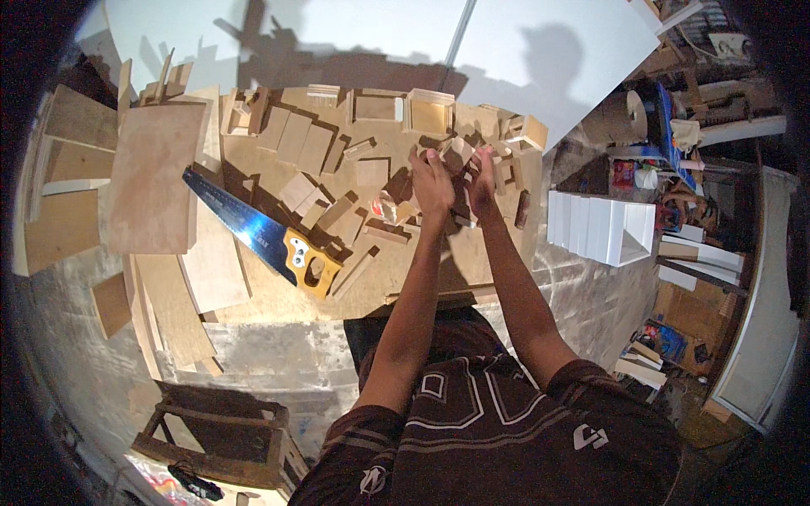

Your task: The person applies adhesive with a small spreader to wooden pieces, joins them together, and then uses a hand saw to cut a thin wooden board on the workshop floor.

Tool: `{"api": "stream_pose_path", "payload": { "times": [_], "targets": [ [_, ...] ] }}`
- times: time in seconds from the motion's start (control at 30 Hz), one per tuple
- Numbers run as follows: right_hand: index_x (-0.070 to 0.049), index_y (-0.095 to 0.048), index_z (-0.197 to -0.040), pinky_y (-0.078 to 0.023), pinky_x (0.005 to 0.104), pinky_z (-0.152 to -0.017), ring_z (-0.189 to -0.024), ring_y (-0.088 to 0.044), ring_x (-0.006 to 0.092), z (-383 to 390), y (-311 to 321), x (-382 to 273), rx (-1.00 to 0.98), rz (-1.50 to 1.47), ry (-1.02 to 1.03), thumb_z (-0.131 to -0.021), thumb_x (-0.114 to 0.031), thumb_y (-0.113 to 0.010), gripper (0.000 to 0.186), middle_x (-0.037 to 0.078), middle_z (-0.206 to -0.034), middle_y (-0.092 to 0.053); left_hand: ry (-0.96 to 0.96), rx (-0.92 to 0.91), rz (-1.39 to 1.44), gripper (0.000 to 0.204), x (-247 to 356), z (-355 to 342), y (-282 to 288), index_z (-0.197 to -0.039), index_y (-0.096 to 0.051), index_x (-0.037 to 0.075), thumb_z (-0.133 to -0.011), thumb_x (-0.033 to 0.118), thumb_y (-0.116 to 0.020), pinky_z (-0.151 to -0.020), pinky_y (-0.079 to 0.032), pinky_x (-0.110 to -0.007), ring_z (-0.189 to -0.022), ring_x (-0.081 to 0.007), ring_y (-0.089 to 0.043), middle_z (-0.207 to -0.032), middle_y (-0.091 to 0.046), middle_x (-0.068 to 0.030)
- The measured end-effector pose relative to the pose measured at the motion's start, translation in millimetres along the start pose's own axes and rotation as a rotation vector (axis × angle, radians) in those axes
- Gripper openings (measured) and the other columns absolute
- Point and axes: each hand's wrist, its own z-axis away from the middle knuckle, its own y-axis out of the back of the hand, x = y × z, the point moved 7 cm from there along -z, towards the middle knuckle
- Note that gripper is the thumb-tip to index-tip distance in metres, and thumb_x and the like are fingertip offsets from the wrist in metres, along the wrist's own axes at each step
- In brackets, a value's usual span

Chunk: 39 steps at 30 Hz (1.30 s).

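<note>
On the far side of the low plywood worktop (pixel 295 305), both my hands are close together over a cluster of small wood offcuts. My left hand (pixel 432 185) has its fingers bent at the left of a small pale wooden block (pixel 457 152). My right hand (pixel 481 185) closes in on the same block from the right, thumb and fingers curled. Parts of the fingertips blend with the wood and shadow around them. Left of my hands lie flat wooden pieces (pixel 304 143) and loose blocks (pixel 344 209). Small open wooden boxes (pixel 429 111) stand along the far edge.
A handsaw (pixel 253 221) with a yellow handle lies left of the blocks. Plywood sheets (pixel 156 181) are stacked at the left. A white panel (pixel 354 42) lies beyond the worktop. White box-like pieces (pixel 599 226) stand right, and a wooden stool (pixel 211 438) stands near left.
</note>
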Motion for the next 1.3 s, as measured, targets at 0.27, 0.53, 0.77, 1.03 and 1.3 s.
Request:
{"api": "stream_pose_path", "payload": {
  "times": [0.27, 0.53, 0.77, 1.03, 1.3],
  "targets": [
    [-0.009, -0.03, -0.151, -0.041, 0.0427, -0.102, -0.125, -0.048, 0.026, -17, 5, 4, -0.103, 0.03, 0.062, -0.095, -0.073, -0.036, 0.085, 0.013, -0.144, -0.045, -0.032, 0.028, -0.067, 0.063, -3, 0, 0, -0.138, -0.038, -0.008, -0.105, 0.046, -0.031, -0.098, -0.042, -0.053, -0.116, -0.0499, -0.055, -0.123, -0.056, -0.0363],
    [0.0, -0.047, -0.143, -0.043, 0.0273, -0.099, -0.114, -0.057, 0.0155, 3, 19, -5, 0.074, 0.339, 0.394, -0.102, -0.026, -0.055, 0.05, 0.01, -0.131, -0.06, -0.114, -0.115, 0.006, 0.048, 1, -7, -16, -0.122, -0.06, -0.004, -0.104, 0.036, -0.041, -0.097, -0.046, -0.045, -0.111, -0.0426, -0.061, -0.117, -0.064, -0.0271],
    [0.008, -0.045, -0.141, -0.047, 0.0299, -0.096, -0.112, -0.06, 0.0168, 14, 10, -29, 0.055, 0.335, 0.46, -0.099, -0.018, -0.059, 0.051, 0.016, -0.126, -0.064, -0.264, -0.223, 0.049, 0.035, -4, -13, -38, -0.121, -0.065, -0.004, -0.098, 0.022, -0.059, -0.09, -0.052, -0.034, -0.1, -0.0249, -0.067, -0.109, -0.071, -0.0183],
    [0.007, -0.049, -0.138, -0.048, 0.0279, -0.092, -0.107, -0.06, 0.014, 18, 3, -32, 0.105, 0.416, 0.378, -0.098, -0.019, -0.062, 0.05, 0.016, -0.119, -0.066, -0.248, -0.216, 0.021, 0.031, -16, -17, -37, -0.119, -0.068, 0.001, -0.091, 0.014, -0.062, -0.093, -0.051, -0.037, -0.106, -0.0333, -0.068, -0.113, -0.07, -0.0225],
    [0.009, -0.048, -0.138, -0.047, 0.0312, -0.092, -0.102, -0.063, 0.0188, 21, 10, -39, 0.121, 0.466, 0.502, -0.1, -0.025, -0.059, 0.052, 0.017, -0.112, -0.068, -0.16, -0.233, 0.152, 0.037, 4, -5, -38, -0.123, -0.064, -0.002, -0.092, 0.016, -0.062, -0.091, -0.051, -0.04, -0.102, -0.036, -0.068, -0.107, -0.069, -0.0248]
  ]
}}
